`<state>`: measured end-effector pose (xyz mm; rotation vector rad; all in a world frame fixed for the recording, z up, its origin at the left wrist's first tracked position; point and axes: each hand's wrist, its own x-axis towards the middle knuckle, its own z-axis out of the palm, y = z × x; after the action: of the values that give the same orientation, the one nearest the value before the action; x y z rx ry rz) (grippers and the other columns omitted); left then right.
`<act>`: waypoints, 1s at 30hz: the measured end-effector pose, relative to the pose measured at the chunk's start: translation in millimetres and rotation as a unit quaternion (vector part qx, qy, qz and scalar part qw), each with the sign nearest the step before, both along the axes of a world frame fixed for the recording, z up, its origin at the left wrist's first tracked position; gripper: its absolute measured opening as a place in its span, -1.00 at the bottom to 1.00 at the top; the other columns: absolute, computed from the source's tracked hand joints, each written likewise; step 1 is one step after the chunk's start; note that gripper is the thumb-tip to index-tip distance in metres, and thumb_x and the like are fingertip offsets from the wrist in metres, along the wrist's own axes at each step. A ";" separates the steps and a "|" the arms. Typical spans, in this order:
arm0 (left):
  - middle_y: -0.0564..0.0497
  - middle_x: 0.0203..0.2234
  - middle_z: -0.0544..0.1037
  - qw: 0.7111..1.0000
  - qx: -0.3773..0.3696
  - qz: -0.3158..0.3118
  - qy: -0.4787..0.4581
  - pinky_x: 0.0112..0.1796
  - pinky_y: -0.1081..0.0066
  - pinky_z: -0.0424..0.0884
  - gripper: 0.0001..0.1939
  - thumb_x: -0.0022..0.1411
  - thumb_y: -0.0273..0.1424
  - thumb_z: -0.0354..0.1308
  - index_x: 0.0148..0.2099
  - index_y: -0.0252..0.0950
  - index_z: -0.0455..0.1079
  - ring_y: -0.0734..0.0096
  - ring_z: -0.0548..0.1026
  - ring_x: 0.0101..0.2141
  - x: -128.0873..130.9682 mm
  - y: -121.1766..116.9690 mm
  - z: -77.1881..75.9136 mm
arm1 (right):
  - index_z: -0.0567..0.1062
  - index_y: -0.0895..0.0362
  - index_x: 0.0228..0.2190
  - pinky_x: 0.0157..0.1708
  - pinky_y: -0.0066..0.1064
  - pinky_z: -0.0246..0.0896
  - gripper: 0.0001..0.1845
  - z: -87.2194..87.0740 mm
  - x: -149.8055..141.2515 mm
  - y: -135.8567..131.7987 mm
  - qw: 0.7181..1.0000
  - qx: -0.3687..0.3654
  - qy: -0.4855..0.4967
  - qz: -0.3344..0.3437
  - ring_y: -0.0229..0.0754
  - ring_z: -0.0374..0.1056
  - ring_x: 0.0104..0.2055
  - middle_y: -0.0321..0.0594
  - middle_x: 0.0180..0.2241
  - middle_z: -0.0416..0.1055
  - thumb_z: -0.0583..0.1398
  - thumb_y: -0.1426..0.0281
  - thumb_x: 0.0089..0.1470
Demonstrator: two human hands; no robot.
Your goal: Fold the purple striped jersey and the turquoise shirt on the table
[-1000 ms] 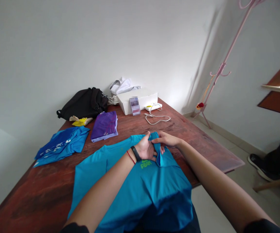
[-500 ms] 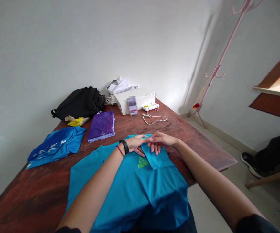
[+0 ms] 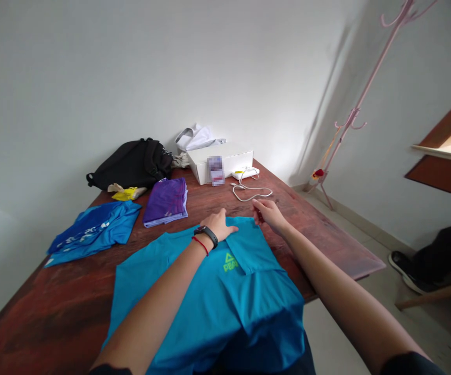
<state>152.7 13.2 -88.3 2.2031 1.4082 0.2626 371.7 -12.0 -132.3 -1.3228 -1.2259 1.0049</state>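
Note:
A turquoise T-shirt (image 3: 202, 291) with a green logo lies spread on the table, its near end hanging over the front edge. On its right side, a strip is folded inward over part of the logo. My left hand (image 3: 220, 226) rests at the far edge of the shirt, thumb and index finger apart; its other fingers are hidden. At the far right corner of the cloth is my right hand (image 3: 270, 214), fingers curled in and thumb close to the index finger. Whether any fabric is between these fingertips cannot be made out.
On the wooden table (image 3: 61, 307), a blue garment (image 3: 96, 229) and a folded purple garment (image 3: 165, 200) lie to the left. Behind them are a black backpack (image 3: 127, 164), a yellow packet (image 3: 126, 194), a white box (image 3: 225, 156) and a white cable (image 3: 249, 198). A pink coat rack (image 3: 366, 94) stands right.
My hands were together over the folded strip and have parted. The right hand has moved right and away from me to the corner; the left has shifted slightly. The view has turned a little.

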 end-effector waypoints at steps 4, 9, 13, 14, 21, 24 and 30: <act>-0.32 0.05 0.47 0.992 0.094 -0.048 -0.062 0.15 -0.02 0.24 -0.48 0.25 -0.10 0.22 0.16 -0.24 0.35 -0.23 0.39 0.14 15.8 -15.9 -6.6 | 0.37 0.09 -0.54 -0.71 -0.47 0.17 -0.50 -10.6 -0.7 1.7 0.998 -0.006 -0.061 0.009 -0.23 0.33 -0.68 -0.31 -0.69 0.39 0.19 -0.07 0.10; -0.32 0.32 0.19 0.963 0.082 -0.232 -0.108 0.29 -0.04 -0.02 -0.31 0.26 -0.04 0.20 0.31 -0.29 0.27 -0.23 0.09 0.33 36.0 -52.4 -28.4 | 0.40 0.10 -0.59 -0.59 -0.46 0.21 -0.57 -17.8 3.1 5.0 0.992 0.004 -0.125 -0.010 -0.23 0.32 -0.59 -0.30 -0.66 0.39 0.20 0.05 0.12; -0.23 0.44 -0.06 0.966 0.037 -0.235 -0.100 0.31 -0.21 -0.39 -0.17 0.27 0.06 0.13 0.45 -0.18 0.08 -0.21 -0.25 0.41 40.5 -78.0 -48.5 | 0.44 0.10 -0.50 -0.58 -0.45 0.23 -0.52 -22.0 5.4 7.7 0.991 -0.003 -0.136 -0.015 -0.22 0.33 -0.59 -0.27 -0.59 0.45 0.08 0.00 0.22; -0.17 0.45 -0.09 0.967 0.035 -0.230 -0.105 0.31 -0.21 -0.45 -0.20 0.28 0.08 0.10 0.45 -0.11 0.09 -0.18 -0.27 0.42 40.2 -82.4 -52.2 | 0.43 0.09 -0.48 -0.58 -0.45 0.24 -0.52 -23.2 5.3 7.9 0.990 -0.004 -0.138 -0.012 -0.22 0.34 -0.60 -0.27 -0.59 0.45 0.06 -0.01 0.23; -0.02 0.41 0.03 0.949 0.064 -0.253 -0.176 0.37 -0.09 -0.36 -0.16 0.18 0.11 0.21 0.43 0.07 0.12 -0.16 -0.12 0.40 41.3 -114.7 -68.8 | 0.46 0.08 -0.41 -0.57 -0.44 0.30 -0.59 -27.3 3.6 6.1 0.984 -0.009 -0.177 0.017 -0.19 0.39 -0.53 -0.29 -0.57 0.43 0.08 0.03 0.20; -0.07 0.41 0.01 0.945 0.089 -0.265 -0.171 0.37 -0.09 -0.29 -0.09 0.18 0.17 0.16 0.46 -0.02 0.05 -0.19 -0.10 0.40 44.6 -124.3 -73.2 | 0.47 0.09 -0.40 -0.57 -0.45 0.28 -0.59 -26.9 2.4 5.3 0.980 -0.011 -0.195 0.022 -0.19 0.38 -0.52 -0.28 -0.57 0.42 0.09 0.02 0.17; -0.24 0.42 -0.06 0.943 0.085 -0.312 -0.076 0.24 -0.41 -0.46 -0.10 0.19 0.25 0.04 0.43 -0.11 0.14 -0.29 -0.19 0.40 43.2 -120.8 -69.0 | 0.46 0.11 -0.44 -0.56 -0.43 0.26 -0.53 -26.7 1.4 2.7 0.973 -0.004 -0.229 0.020 -0.18 0.36 -0.53 -0.25 -0.57 0.43 0.09 -0.03 0.15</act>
<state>195.9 -107.6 -157.4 2.5749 0.5688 0.3218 373.0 -9.3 -158.9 -1.5971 -1.5961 0.7513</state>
